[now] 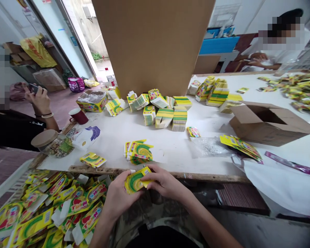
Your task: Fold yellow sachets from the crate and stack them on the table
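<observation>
Both of my hands hold one small yellow-and-green printed carton just below the table's near edge. My left hand grips its left side with the thumb over the top. My right hand pinches its right end with curled fingers. A short stack of flat cartons of the same print lies on the white table right in front of me. To my lower left sits a heap of folded cartons with red lettering.
Bundles of flat cartons stand mid-table before a tall cardboard sheet. An open cardboard box is at right, a clear bag beside it. A jar and red cup stand left. Two other people sit at left and far right.
</observation>
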`<act>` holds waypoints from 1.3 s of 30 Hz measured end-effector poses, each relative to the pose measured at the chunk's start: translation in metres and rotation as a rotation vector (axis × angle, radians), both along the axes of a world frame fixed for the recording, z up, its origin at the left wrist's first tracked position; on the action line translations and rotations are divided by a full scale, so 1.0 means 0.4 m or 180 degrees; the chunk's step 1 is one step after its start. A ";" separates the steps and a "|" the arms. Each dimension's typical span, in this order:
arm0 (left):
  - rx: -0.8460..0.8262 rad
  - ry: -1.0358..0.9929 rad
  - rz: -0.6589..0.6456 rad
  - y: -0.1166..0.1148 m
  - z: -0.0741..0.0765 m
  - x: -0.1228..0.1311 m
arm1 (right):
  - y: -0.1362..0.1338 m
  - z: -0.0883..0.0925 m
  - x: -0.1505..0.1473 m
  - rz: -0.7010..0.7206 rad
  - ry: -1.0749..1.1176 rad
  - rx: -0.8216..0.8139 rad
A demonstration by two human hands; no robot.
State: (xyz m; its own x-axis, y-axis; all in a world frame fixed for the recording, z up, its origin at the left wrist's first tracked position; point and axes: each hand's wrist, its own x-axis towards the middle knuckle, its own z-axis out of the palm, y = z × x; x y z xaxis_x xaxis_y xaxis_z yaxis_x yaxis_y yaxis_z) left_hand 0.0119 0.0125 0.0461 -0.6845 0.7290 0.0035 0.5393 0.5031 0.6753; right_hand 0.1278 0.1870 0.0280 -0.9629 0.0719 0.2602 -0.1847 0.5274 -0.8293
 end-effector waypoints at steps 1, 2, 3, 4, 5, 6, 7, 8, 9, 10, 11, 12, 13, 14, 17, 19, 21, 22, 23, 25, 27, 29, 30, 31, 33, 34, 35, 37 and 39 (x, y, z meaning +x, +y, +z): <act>0.0029 0.0098 0.0025 -0.002 -0.005 0.000 | -0.004 0.000 0.000 -0.0068 0.0012 -0.0002; 0.0083 0.0178 0.0049 -0.004 -0.012 0.000 | -0.010 -0.004 -0.001 -0.0144 0.0036 -0.0018; 0.0163 0.0238 0.0091 -0.005 -0.019 0.000 | -0.017 -0.010 -0.002 -0.0220 0.0069 -0.0043; 0.0274 0.0279 0.0180 -0.005 -0.028 0.001 | -0.023 -0.016 -0.003 -0.0285 0.0106 -0.0065; 0.0405 0.0287 0.0329 -0.006 -0.036 0.002 | -0.028 -0.023 -0.004 -0.0352 0.0145 -0.0078; 0.0549 0.0200 0.0510 -0.005 -0.043 0.003 | -0.031 -0.030 -0.004 -0.0434 0.0181 -0.0085; 0.0729 -0.0014 0.0708 -0.005 -0.049 0.004 | -0.032 -0.035 -0.005 -0.0528 0.0217 -0.0093; 0.0941 -0.0351 0.0909 -0.004 -0.053 0.004 | -0.032 -0.039 -0.005 -0.0621 0.0256 -0.0107; 0.1187 -0.0770 0.1107 -0.002 -0.055 0.005 | -0.031 -0.042 -0.005 -0.0699 0.0301 -0.0122; 0.1451 -0.1213 0.1283 0.000 -0.054 0.005 | -0.030 -0.044 -0.005 -0.0756 0.0354 -0.0137; 0.1718 -0.1618 0.1446 0.002 -0.052 0.005 | -0.028 -0.045 -0.005 -0.0790 0.0398 -0.0152; 0.1956 -0.1947 0.1602 0.005 -0.048 0.006 | -0.028 -0.046 -0.005 -0.0814 0.0429 -0.0159; 0.2145 -0.2193 0.1752 0.008 -0.043 0.006 | -0.028 -0.047 -0.006 -0.0830 0.0440 -0.0158; 0.2268 -0.2393 0.1855 0.012 -0.037 0.007 | -0.029 -0.047 -0.006 -0.0842 0.0433 -0.0151; 0.2405 -0.2769 0.1918 0.024 -0.024 0.010 | -0.029 -0.046 -0.008 -0.0905 0.0412 -0.0111; 0.2429 -0.2796 0.1894 0.028 -0.022 0.012 | -0.023 -0.042 -0.008 -0.0846 0.0341 -0.0028; 0.2417 -0.2726 0.1856 0.030 -0.025 0.010 | -0.012 -0.033 -0.005 -0.0661 0.0184 0.0058; 0.2400 -0.2695 0.1830 0.029 -0.028 0.009 | -0.006 -0.028 -0.004 -0.0552 0.0093 0.0089; 0.2380 -0.2672 0.1800 0.029 -0.031 0.008 | -0.001 -0.023 -0.002 -0.0466 0.0020 0.0108; 0.2385 -0.2650 0.1783 0.029 -0.034 0.008 | 0.007 -0.013 0.000 -0.0391 -0.0034 0.0122; 0.2423 -0.2641 0.1810 0.030 -0.034 0.011 | 0.009 -0.007 0.001 -0.0386 -0.0031 0.0119; 0.2476 -0.2605 0.1845 0.032 -0.031 0.019 | 0.005 -0.007 -0.002 -0.0432 0.0008 0.0109; 0.2511 -0.2571 0.1863 0.034 -0.029 0.024 | 0.001 -0.009 -0.004 -0.0473 0.0032 0.0096; 0.2563 -0.2507 0.1896 0.035 -0.028 0.029 | -0.004 -0.013 -0.007 -0.0529 0.0064 0.0073; 0.2662 -0.2331 0.1947 0.037 -0.026 0.039 | -0.016 -0.023 -0.013 -0.0677 0.0163 0.0003; 0.2665 -0.2236 0.1928 0.037 -0.026 0.043 | -0.022 -0.028 -0.016 -0.0752 0.0219 -0.0038; 0.2625 -0.2168 0.1862 0.037 -0.027 0.045 | -0.027 -0.033 -0.018 -0.0812 0.0269 -0.0072; 0.2478 -0.2132 0.1656 0.035 -0.028 0.045 | -0.033 -0.037 -0.021 -0.0877 0.0315 -0.0097; 0.2382 -0.2204 0.1493 0.032 -0.028 0.040 | -0.030 -0.034 -0.019 -0.0840 0.0257 -0.0068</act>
